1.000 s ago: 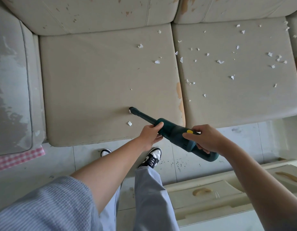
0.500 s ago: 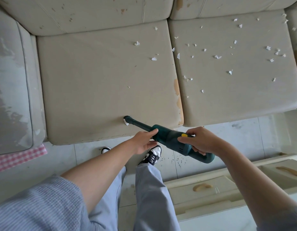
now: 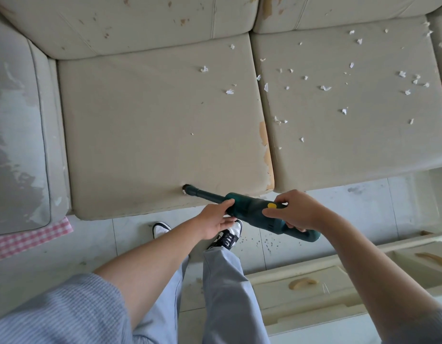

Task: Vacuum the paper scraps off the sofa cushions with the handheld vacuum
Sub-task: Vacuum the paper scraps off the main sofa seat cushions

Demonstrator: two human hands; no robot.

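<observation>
A dark green handheld vacuum (image 3: 254, 211) with a yellow button points left, and its nozzle tip (image 3: 187, 188) presses into the front edge of the left seat cushion (image 3: 140, 135). One white paper scrap (image 3: 184, 192) lies right at the nozzle. My left hand (image 3: 216, 218) grips the front of the vacuum body. My right hand (image 3: 293, 211) grips the handle, thumb near the button. Several scraps (image 3: 325, 88) dot the right cushion (image 3: 351, 145), and a few (image 3: 229, 91) lie at the left cushion's far right.
The worn sofa armrest (image 3: 16, 135) is at the left with a pink checked cloth (image 3: 28, 238) under it. A cream low cabinet with drawer handles (image 3: 301, 284) stands at the lower right. My legs and shoes (image 3: 226, 235) are on the tiled floor.
The nozzle has moved toward the cushion's front edge, from one scrap to the one nearer me. The scrap it touched a second ago is gone.
</observation>
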